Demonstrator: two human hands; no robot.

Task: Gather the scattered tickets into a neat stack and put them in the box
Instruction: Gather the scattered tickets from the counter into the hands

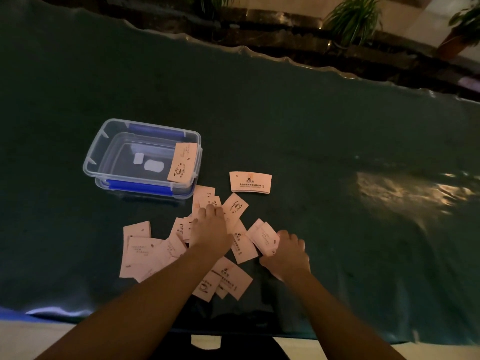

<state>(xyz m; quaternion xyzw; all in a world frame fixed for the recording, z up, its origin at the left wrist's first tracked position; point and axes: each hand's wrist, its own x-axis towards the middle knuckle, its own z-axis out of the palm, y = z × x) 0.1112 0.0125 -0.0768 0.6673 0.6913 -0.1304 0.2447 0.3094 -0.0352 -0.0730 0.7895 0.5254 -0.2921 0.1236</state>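
Several pale pink tickets (139, 253) lie scattered on the dark green table cover near the front edge. My left hand (210, 229) rests palm down on tickets at the pile's far side, fingertips touching one ticket (207, 201). My right hand (287, 253) is closed around a small bunch of tickets (265, 237), held tilted. A neat stack of tickets (250, 181) lies apart, beyond the pile. A clear plastic box (101, 149) with blue clips stands at the left, with one ticket (181, 162) leaning on its right rim.
The green cover (337, 152) stretches wide to the right and back. Its far edge meets a dark ledge with potted plants (353, 19). The front table edge runs just below my forearms.
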